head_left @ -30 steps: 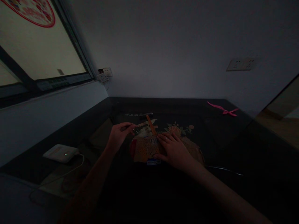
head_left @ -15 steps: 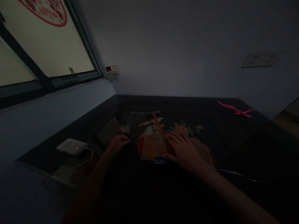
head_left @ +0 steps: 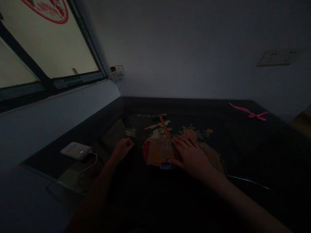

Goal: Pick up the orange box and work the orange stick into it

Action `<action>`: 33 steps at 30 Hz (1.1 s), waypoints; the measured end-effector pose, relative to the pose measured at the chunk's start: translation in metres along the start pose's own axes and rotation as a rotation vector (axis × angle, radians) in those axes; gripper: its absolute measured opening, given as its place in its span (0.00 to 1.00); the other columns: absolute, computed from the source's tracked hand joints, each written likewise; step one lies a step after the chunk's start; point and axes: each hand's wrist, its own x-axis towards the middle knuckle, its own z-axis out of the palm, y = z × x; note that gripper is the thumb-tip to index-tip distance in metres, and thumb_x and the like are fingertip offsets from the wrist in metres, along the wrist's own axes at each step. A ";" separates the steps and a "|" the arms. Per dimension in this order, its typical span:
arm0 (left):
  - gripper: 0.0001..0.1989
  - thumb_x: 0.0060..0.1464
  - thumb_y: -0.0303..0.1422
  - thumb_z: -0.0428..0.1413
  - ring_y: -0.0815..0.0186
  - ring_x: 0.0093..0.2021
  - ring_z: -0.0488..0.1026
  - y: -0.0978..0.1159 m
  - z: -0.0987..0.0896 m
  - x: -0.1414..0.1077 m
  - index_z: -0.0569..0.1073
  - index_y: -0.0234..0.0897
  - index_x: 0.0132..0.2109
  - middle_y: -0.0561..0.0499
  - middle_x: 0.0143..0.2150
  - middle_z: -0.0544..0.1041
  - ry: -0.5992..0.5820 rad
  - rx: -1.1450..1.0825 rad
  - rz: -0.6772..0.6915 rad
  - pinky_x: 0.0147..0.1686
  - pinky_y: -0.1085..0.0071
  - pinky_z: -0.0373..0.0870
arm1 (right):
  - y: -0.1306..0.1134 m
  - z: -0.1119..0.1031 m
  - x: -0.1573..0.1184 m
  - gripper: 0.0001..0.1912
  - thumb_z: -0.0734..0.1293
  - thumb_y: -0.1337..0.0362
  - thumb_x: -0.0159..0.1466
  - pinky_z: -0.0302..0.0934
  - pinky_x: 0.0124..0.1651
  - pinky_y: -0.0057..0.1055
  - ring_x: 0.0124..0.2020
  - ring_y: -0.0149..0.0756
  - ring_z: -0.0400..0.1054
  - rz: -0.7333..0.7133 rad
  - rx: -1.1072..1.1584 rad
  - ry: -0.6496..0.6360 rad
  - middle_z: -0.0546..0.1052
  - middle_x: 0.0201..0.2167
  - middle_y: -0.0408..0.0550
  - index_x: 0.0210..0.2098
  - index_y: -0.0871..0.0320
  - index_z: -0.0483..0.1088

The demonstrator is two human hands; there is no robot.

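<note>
In the dim head view, my right hand (head_left: 191, 155) lies flat over a printed piece of packaging (head_left: 156, 152), fingers stretched forward and a ring on one of them. The packaging has an orange speckled picture, a red left end and a blue patch at its near edge; its middle is under my hand. A slim orange-brown stick (head_left: 165, 127) slants away from the fingertips, its near end meeting dark stripes on the packaging. To the left, my left hand (head_left: 122, 149) rests near the table with fingers curled and thumb against them. Whatever it holds, if anything, is hidden.
The dark table (head_left: 209, 108) bears floral pictures (head_left: 190, 133). A white device (head_left: 76, 151) with a lit spot and cable sits left. A pink ribbon (head_left: 252, 115) lies far right, a small dark bar (head_left: 159, 116) behind the stick. A thin pale line (head_left: 250, 182) runs right.
The view has shifted slightly. My left hand has tipped a little, its fingertips raised slightly. My right hand stays flat on the packaging, and the stick keeps its place.
</note>
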 end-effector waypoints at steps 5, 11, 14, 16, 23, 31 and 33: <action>0.08 0.51 0.34 0.50 0.63 0.36 0.72 -0.003 -0.003 0.001 0.71 0.36 0.33 0.47 0.34 0.74 -0.008 -0.020 -0.027 0.39 0.68 0.67 | 0.000 0.000 0.001 0.39 0.56 0.41 0.60 0.41 0.62 0.51 0.60 0.50 0.53 0.006 0.016 -0.015 0.65 0.58 0.57 0.58 0.65 0.61; 0.09 0.55 0.33 0.48 0.62 0.39 0.71 0.046 -0.033 -0.002 0.71 0.35 0.37 0.45 0.38 0.74 0.234 0.015 0.101 0.40 0.67 0.67 | -0.002 -0.003 0.001 0.38 0.57 0.42 0.59 0.43 0.61 0.53 0.60 0.50 0.53 0.015 0.013 -0.029 0.65 0.58 0.57 0.57 0.65 0.61; 0.09 0.56 0.33 0.49 0.65 0.36 0.71 0.099 -0.045 -0.008 0.73 0.35 0.38 0.48 0.37 0.74 0.196 -0.160 0.277 0.38 0.70 0.67 | -0.004 -0.005 0.001 0.38 0.57 0.42 0.60 0.43 0.62 0.50 0.59 0.49 0.53 0.014 0.005 -0.026 0.65 0.58 0.57 0.57 0.67 0.61; 0.10 0.54 0.35 0.52 0.67 0.34 0.71 0.131 -0.045 -0.011 0.73 0.37 0.41 0.49 0.37 0.75 0.029 -0.262 0.384 0.35 0.73 0.67 | -0.005 -0.007 0.000 0.38 0.56 0.42 0.60 0.42 0.62 0.50 0.59 0.49 0.53 0.016 0.002 -0.031 0.65 0.57 0.57 0.57 0.67 0.61; 0.06 0.52 0.33 0.56 0.68 0.33 0.72 0.165 -0.027 -0.001 0.77 0.37 0.36 0.52 0.33 0.77 -0.159 -0.293 0.423 0.34 0.74 0.66 | -0.005 -0.009 0.001 0.37 0.56 0.43 0.60 0.43 0.61 0.51 0.59 0.49 0.54 0.022 0.020 -0.033 0.66 0.57 0.57 0.58 0.66 0.61; 0.05 0.50 0.32 0.57 0.68 0.33 0.74 0.167 -0.033 0.008 0.77 0.37 0.31 0.53 0.30 0.78 -0.132 -0.356 0.411 0.34 0.75 0.68 | -0.007 -0.008 0.003 0.36 0.58 0.44 0.60 0.44 0.60 0.51 0.59 0.49 0.55 0.051 0.025 -0.027 0.66 0.57 0.57 0.57 0.66 0.62; 0.06 0.49 0.33 0.58 0.67 0.32 0.75 0.170 -0.040 0.009 0.77 0.36 0.31 0.52 0.30 0.79 -0.083 -0.427 0.373 0.33 0.75 0.69 | -0.008 -0.010 0.002 0.35 0.59 0.45 0.59 0.44 0.60 0.50 0.58 0.49 0.55 0.052 0.025 -0.028 0.67 0.56 0.57 0.56 0.66 0.62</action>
